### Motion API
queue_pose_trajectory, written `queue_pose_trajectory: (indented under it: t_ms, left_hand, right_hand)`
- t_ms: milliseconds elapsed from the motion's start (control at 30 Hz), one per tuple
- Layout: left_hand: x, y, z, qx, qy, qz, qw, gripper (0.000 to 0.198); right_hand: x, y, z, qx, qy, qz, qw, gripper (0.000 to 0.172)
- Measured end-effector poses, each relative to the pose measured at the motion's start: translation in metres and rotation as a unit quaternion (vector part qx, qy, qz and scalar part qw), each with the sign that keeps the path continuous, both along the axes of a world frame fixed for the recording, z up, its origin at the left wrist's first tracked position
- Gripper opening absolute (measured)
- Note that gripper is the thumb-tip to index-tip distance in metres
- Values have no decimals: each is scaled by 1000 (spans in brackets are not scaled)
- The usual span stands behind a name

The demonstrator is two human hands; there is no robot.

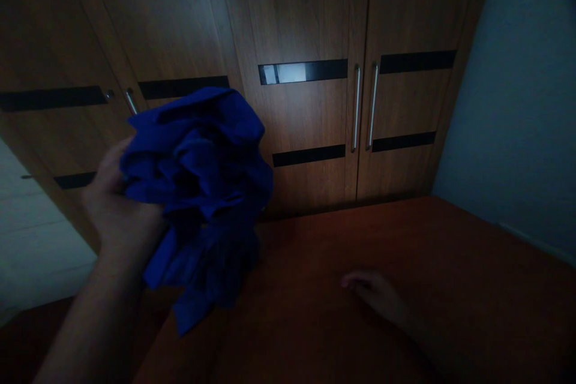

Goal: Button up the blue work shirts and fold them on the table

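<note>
My left hand (112, 204) is raised at the left and grips a crumpled bundle of bright blue cloth (202, 192). The cloth hangs from the hand above the left end of a dark red-brown surface (450, 264). My right hand (373, 293) lies low on that surface, to the right of the cloth. It is dim, and its fingers seem to rest flat, pointing left, with nothing in them.
A wooden wardrobe (306, 24) with black stripes fills the back. Its right pair of doors has two long metal handles (364, 108), and another handle (131, 102) shows at the left. A pale wall (522, 102) stands at the right. The room is dark.
</note>
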State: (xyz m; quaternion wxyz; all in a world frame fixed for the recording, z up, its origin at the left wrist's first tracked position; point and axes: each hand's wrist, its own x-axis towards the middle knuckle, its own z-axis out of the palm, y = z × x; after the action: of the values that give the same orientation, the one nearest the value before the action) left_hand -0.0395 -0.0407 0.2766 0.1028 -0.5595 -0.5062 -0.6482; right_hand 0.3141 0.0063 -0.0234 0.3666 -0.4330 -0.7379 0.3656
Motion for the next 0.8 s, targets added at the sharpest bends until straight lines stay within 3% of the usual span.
queue_pose_trajectory:
  t_ms: [67,133,233,300,400,467,533,567,667,800]
  left_hand:
    - [-22,4,7,76,107,83,988,29]
    - [-43,13,6,84,175,122,973,24]
    - [-69,33,-18,22,228,109,967,29]
    - [-81,50,-53,-44,241,81,966,37]
    - [-87,69,-129,-190,275,41,941,44]
    - [-84,73,-179,-274,322,9,906,46]
    - [-80,72,-214,-304,335,43,891,53]
    - [-78,69,-223,-308,345,50,885,55]
    - [-73,58,-223,-309,385,55,868,61]
    - [-62,43,-192,-326,421,79,842,72]
  right_hand:
    - [-1,0,-1,-5,-8,-1,1000,23]
    - [-1,2,0,-9,-4,0,1000,22]
    - [-1,2,1,-5,-6,-2,1000,21]
    - [-1,2,2,1,-8,-3,1000,21]
    - [-2,0,4,1,-10,0,1000,22]
    - [-1,-1,5,-4,-10,-2,1000,22]
    - [-1,-2,5,-9,-8,-3,1000,22]
    - [-1,-2,5,-11,-8,-3,1000,22]
    - [0,-2,5,-9,-10,-3,1000,22]
    - [1,-2,4,-1,-12,2,1000,20]
